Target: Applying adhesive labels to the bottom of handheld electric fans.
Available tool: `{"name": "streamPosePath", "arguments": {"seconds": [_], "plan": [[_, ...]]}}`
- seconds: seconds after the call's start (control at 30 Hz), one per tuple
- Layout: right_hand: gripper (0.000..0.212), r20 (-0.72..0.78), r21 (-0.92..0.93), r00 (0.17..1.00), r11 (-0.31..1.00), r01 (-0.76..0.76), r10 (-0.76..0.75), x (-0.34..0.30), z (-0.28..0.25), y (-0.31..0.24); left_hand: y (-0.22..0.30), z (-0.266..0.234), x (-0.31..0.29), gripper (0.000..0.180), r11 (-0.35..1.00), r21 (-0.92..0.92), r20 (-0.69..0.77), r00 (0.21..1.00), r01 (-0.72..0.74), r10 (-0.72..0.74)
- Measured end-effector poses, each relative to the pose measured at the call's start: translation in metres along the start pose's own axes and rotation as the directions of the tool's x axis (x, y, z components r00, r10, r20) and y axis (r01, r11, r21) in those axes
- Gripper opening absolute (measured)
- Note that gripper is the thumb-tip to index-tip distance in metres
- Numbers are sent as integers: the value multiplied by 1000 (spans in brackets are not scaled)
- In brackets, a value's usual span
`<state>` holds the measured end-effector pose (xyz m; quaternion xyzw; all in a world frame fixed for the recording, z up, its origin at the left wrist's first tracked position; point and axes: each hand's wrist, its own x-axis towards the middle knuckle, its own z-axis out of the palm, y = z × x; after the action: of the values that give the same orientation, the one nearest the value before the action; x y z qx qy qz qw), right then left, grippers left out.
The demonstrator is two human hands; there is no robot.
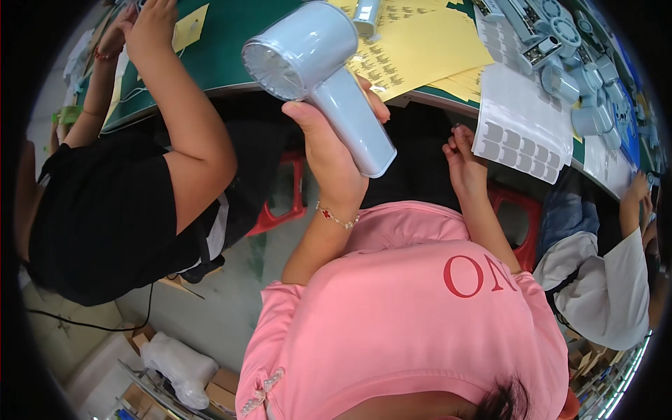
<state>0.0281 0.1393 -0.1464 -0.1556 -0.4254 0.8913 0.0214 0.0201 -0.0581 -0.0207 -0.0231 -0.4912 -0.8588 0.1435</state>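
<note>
My left hand (332,157) is wrapped around the handle of a light blue, hair-dryer-shaped handheld fan (301,49), raised above the table's near edge. The fan's round end with radial ribs points to the left, and its handle slants down to the right. Lower and to the right, my right hand (467,157) has its fingers curled in a pinch beside a white sheet of grey labels (521,143). What the pinch holds, if anything, is too small to make out. The label sheet hangs partly over the table edge.
Yellow sheets (427,49) lie on the green table (224,42), with another light blue part (367,17) on them. Several light blue housings (591,120) crowd the right side. A co-worker in black (119,217) sits left, another in white (602,280) right. Red stools (283,196) stand below.
</note>
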Motion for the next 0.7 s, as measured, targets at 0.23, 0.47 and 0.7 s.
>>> {"name": "streamPosePath", "arguments": {"seconds": [0.23, 0.47, 0.7], "plan": [[10, -75, 19, 996, 998, 51, -50, -7, 19, -10, -4, -5, 1, 77, 997, 26, 17, 997, 71, -71], [11, -46, 71, 999, 997, 28, -25, 0, 11, -9, -2, -3, 4, 78, 993, 41, 6, 994, 108, -108], [11, -22, 120, 997, 990, 76, -73, 14, 19, 2, -3, -5, 5, 78, 991, 63, 16, 993, 118, -120]]}}
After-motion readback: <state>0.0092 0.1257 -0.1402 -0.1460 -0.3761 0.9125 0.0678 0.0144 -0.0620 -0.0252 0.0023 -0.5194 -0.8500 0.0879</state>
